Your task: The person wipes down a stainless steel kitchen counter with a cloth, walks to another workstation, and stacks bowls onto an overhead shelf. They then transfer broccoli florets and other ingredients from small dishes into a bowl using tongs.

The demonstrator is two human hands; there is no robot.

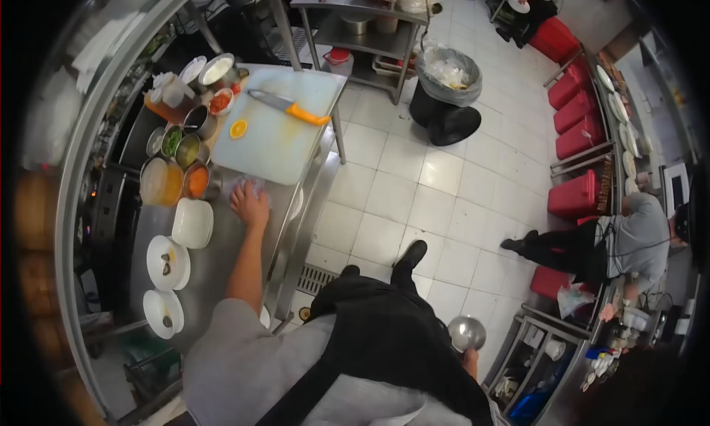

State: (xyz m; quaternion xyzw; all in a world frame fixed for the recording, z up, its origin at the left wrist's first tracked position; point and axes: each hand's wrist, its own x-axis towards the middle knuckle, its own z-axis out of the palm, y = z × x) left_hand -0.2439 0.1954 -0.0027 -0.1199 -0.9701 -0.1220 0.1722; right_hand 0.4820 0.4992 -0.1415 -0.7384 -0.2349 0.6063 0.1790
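Observation:
My left hand (251, 204) rests on the steel table with its fingers over a pale, thin cloth (260, 190), just below the white cutting board (255, 156). On the board lie a knife (288, 106) with an orange handle and half an orange (238, 129). Low at my right side, my right hand (471, 364) grips a round metal bowl (467, 333) by its edge. Left of my left hand stand a cup of orange food (197, 180) and a stack of white bowls (193, 223). Two white bowls (168, 262) nearby hold small dark pieces.
Metal cups, squeeze bottles (174, 93) and a tub (160, 182) line the table's far side. A black bin (446, 89) with a clear liner stands on the tiled floor ahead. To the right, a co-worker (636, 237) bends at a counter above red bins (573, 194).

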